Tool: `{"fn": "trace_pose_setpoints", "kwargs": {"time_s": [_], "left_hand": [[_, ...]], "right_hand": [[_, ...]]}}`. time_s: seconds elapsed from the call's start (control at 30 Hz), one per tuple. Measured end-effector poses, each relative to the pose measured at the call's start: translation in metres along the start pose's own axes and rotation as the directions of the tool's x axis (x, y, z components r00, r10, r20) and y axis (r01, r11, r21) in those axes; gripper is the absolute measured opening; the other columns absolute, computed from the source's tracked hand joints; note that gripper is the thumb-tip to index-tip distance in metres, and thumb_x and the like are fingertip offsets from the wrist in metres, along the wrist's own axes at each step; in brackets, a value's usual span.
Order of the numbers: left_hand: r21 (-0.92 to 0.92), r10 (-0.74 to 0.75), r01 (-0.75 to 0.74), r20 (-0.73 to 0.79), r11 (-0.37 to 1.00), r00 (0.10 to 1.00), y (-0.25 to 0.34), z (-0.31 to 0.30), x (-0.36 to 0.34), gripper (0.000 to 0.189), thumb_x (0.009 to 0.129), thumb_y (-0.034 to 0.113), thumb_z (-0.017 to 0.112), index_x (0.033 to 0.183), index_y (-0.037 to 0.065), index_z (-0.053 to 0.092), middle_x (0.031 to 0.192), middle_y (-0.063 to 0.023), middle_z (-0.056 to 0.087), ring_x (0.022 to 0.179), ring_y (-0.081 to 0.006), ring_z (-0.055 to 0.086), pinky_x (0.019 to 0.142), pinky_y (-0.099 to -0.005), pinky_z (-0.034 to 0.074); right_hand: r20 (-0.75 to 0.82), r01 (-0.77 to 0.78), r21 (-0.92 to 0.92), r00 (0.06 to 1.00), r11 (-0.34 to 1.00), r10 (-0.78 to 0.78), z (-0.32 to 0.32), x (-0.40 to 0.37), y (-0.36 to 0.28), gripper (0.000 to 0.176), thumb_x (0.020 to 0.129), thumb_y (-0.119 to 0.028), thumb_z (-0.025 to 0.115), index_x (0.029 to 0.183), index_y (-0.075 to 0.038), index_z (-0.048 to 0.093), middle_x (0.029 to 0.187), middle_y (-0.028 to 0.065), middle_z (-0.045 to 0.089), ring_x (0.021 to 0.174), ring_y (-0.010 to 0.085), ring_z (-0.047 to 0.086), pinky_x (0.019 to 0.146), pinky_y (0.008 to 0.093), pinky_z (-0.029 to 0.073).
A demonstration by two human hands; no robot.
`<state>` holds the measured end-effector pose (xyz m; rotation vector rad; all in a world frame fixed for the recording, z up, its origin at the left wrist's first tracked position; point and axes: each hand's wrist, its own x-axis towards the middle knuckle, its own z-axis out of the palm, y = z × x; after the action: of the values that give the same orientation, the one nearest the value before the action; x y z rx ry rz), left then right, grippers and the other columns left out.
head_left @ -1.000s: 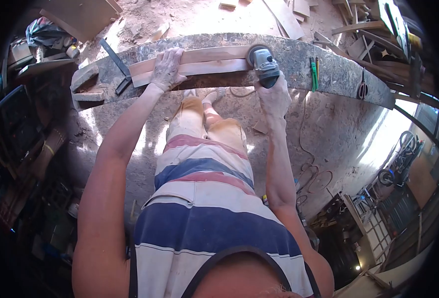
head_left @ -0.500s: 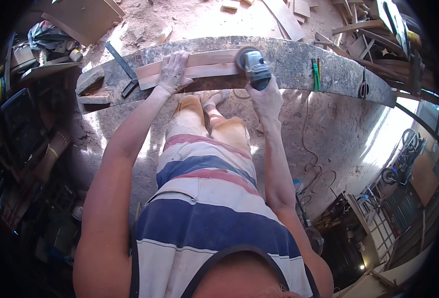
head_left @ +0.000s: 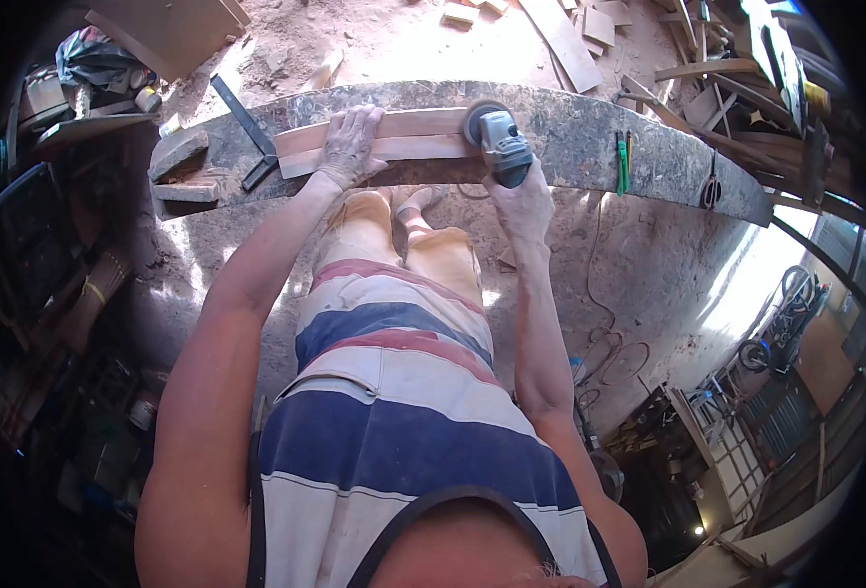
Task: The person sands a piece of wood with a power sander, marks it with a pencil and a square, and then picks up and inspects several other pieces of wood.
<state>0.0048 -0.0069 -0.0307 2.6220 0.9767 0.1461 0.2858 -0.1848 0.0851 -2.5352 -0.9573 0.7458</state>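
Across the worn desk (head_left: 570, 122) we find 2 wooden strips (head_left: 423, 122) side by side, left of centre, their right ends at the disc (head_left: 479, 120) of an angle grinder (head_left: 505, 142). Whether the disc touches the wood or sits just above it, we cannot tell.

Hands: our left hand (head_left: 352, 147) is spread flat over both strips near their left end, fingers extended, not closed around them. Our right hand (head_left: 521, 204) is wrapped around the rear of the grinder body.

Technique, our judgement: press both strips firmly so they stay together; keep the disc shallow, with light, even strokes along the grain; avoid dwelling at the ends, where a dip could form. The left fingers should stay well clear of the disc.

Surroundings: a dark square (head_left: 242, 116) lies just left of the strips and could be knocked if they slide that way. Beyond it sit 2 wood blocks (head_left: 178, 155). To the right, well apart from the grinder, are a green tool (head_left: 622, 165), a pencil (head_left: 629, 147) and scissors (head_left: 711, 191) at the near edge. On the floor, a cord (head_left: 595, 274) runs in loops; we rate it a snag risk. Scrap wood (head_left: 717, 69) is piled past the far right side.
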Motion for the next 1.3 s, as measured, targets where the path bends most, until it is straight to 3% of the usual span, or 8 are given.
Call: {"fn": "trace_pose_setpoints", "kwargs": {"time_s": [0.1,0.3,0.5,0.6,1.0,1.13,1.23,1.3], "left_hand": [[0.002,-0.008,0.008,0.005,1.0,1.0,-0.001,0.0,-0.001,0.117,0.057,0.042,0.104,0.154,0.011,0.047,0.147,-0.0113,0.058,0.143,-0.0316,0.056,0.117,-0.0494,0.042],[0.002,0.005,-0.005,-0.001,1.0,1.0,0.001,-0.004,0.0,0.117,0.056,0.042,0.104,0.154,0.011,0.047,0.146,-0.0108,0.059,0.143,-0.031,0.056,0.117,-0.0491,0.042],[0.006,-0.007,0.007,0.013,1.0,1.0,0.0,-0.003,0.001,0.118,0.056,0.042,0.104,0.155,0.011,0.047,0.146,-0.0104,0.058,0.142,-0.0301,0.056,0.118,-0.0487,0.042],[0.015,-0.004,0.004,0.012,1.0,1.0,0.003,-0.004,0.0,0.118,0.057,0.041,0.104,0.155,0.011,0.047,0.147,-0.0106,0.059,0.142,-0.0302,0.056,0.118,-0.0488,0.042],[0.023,-0.019,0.018,0.04,1.0,0.999,0.001,-0.005,0.001,0.118,0.059,0.04,0.105,0.157,0.01,0.046,0.149,-0.0117,0.058,0.144,-0.0313,0.054,0.121,-0.0499,0.04],[0.003,-0.021,0.021,0.016,1.0,1.0,0.009,-0.013,0.003,0.119,0.061,0.041,0.105,0.159,0.009,0.045,0.151,-0.0127,0.057,0.147,-0.0317,0.052,0.126,-0.0523,0.037],[-0.067,0.068,-0.077,-0.119,0.995,0.991,0.04,-0.029,0.019,0.124,0.059,0.039,0.105,0.162,0.009,0.043,0.154,-0.0154,0.055,0.148,-0.0369,0.05,0.129,-0.0535,0.035],[-0.109,0.074,-0.076,-0.028,0.991,0.997,0.056,-0.021,0.03,0.126,0.06,0.04,0.105,0.164,0.008,0.041,0.156,-0.0157,0.054,0.149,-0.0374,0.049,0.129,-0.0533,0.034]], "right_hand": [[-0.029,-0.058,-0.03,0.998,0.998,0.057,-0.004,0.002,0.008,0.071,0.082,-0.042,0.092,0.139,-0.01,0.066,0.12,0.0218,0.078,0.109,0.0451,0.078,0.094,0.0556,0.06],[-0.116,0.01,-0.228,0.993,0.974,-0.037,-0.018,0.006,0.031,0.079,0.084,-0.048,0.09,0.144,-0.008,0.059,0.117,0.0222,0.076,0.107,0.0483,0.077,0.093,0.0599,0.061],[-0.13,-0.121,-0.117,0.986,0.986,0.106,-0.022,0.008,0.039,0.075,0.084,-0.046,0.089,0.142,-0.007,0.06,0.118,0.0229,0.075,0.108,0.0487,0.076,0.093,0.0599,0.061],[-0.126,-0.045,-0.096,0.991,0.994,0.033,-0.015,0.005,0.038,0.074,0.083,-0.045,0.089,0.14,-0.007,0.06,0.118,0.0228,0.076,0.108,0.0482,0.076,0.093,0.0597,0.061],[-0.186,-0.067,-0.063,0.981,0.996,0.054,-0.009,-0.003,0.045,0.067,0.083,-0.045,0.09,0.135,-0.009,0.068,0.116,0.022,0.08,0.108,0.0473,0.078,0.094,0.0579,0.06],[-0.179,-0.253,0.011,0.951,0.967,0.251,-0.028,-0.004,0.044,0.069,0.082,-0.043,0.089,0.135,-0.005,0.065,0.115,0.0252,0.078,0.108,0.0485,0.077,0.095,0.0582,0.06],[-0.185,-0.316,0.101,0.926,0.943,0.33,-0.039,-0.01,0.052,0.064,0.082,-0.045,0.088,0.127,-0.003,0.069,0.112,0.0261,0.08,0.108,0.0478,0.077,0.095,0.0561,0.06],[-0.162,-0.318,0.095,0.93,0.943,0.33,-0.04,-0.016,0.055,0.065,0.082,-0.044,0.089,0.128,-0.004,0.069,0.113,0.0256,0.08,0.108,0.0475,0.077,0.095,0.0562,0.06]]}}
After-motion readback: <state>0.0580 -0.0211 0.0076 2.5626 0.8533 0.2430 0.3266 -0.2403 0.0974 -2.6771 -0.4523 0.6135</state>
